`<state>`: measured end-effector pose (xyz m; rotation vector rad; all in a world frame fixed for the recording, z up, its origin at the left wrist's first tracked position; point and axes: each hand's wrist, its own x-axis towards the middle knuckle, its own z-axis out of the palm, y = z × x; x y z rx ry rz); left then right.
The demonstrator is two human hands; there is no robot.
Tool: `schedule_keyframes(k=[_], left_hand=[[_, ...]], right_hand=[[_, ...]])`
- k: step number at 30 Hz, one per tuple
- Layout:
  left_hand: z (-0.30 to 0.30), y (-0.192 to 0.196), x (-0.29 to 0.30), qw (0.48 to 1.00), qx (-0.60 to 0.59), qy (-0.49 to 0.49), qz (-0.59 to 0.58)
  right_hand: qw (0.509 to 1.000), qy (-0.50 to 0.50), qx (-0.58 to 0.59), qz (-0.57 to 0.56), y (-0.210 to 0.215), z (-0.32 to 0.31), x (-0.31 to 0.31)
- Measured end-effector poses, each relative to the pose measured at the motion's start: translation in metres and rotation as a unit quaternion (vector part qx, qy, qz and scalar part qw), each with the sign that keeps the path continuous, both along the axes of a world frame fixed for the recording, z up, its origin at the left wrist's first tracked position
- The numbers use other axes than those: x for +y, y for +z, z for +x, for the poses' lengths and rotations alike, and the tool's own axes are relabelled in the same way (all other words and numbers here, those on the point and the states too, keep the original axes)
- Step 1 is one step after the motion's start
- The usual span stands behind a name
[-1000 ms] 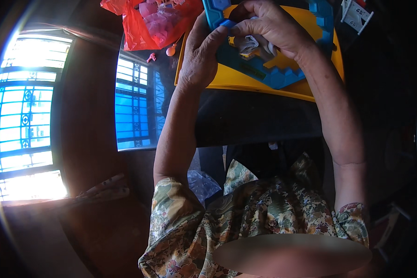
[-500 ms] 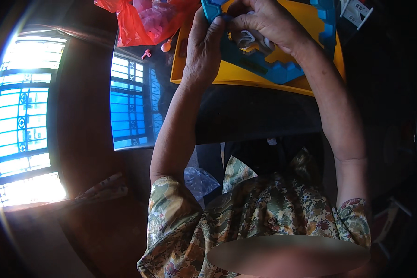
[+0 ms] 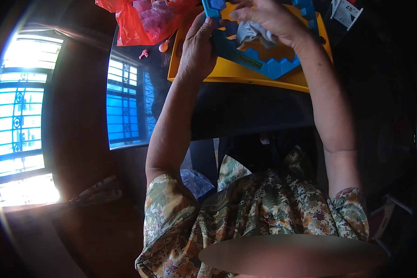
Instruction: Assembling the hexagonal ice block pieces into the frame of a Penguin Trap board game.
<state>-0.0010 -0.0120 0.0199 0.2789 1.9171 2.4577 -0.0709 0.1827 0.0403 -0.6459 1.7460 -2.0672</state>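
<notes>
L hand (image 3: 198,53) had blue frame (image 3: 275,68) gripped by its L edge, thumb on top. R hand (image 3: 280,22) was over the frame's opening, fingers partly bent; grey-white cloth (image 3: 254,34) bunched at the palm, couldn't tell if held. Frame was over yellow tray (image 3: 231,73) on black table (image 3: 245,106), resting or lifted unclear. Blue hex pc (image 3: 217,4) at frame's upper L. Red bag (image 3: 129,28) w/ pink stuff lay L of tray.
</notes>
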Motion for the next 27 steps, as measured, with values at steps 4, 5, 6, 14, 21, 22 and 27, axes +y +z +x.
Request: schedule_keyframes(k=[4, 5, 6, 14, 21, 22, 27], left_hand=[[-0.007, -0.006, -0.006, 1.0, 0.002, -0.008, -0.024], [-0.01, -0.008, -0.011, 1.0, 0.002, -0.009, -0.024], [-0.012, -0.01, -0.018, 0.999, 0.006, -0.02, -0.034], [-0.008, -0.01, -0.02, 0.997, 0.012, -0.017, -0.068], [-0.007, 0.001, 0.002, 0.995, -0.046, -0.019, 0.091], [-0.005, 0.004, 0.003, 0.994, -0.042, -0.018, 0.1], [-0.01, -0.004, -0.016, 0.992, 0.026, -0.081, 0.088]], right_hand=[[0.995, -0.038, 0.053, 0.078, 0.008, 0.001, 0.005], [0.993, -0.005, 0.084, 0.079, 0.001, -0.005, 0.004], [0.994, -0.003, 0.081, 0.079, 0.006, -0.001, 0.003], [0.964, 0.091, 0.077, 0.236, 0.043, 0.033, 0.005], [0.953, 0.025, 0.141, 0.266, 0.028, 0.017, 0.009], [0.952, 0.0, 0.185, 0.245, 0.025, 0.013, 0.011], [0.981, -0.073, 0.157, 0.083, 0.027, 0.013, 0.009]])
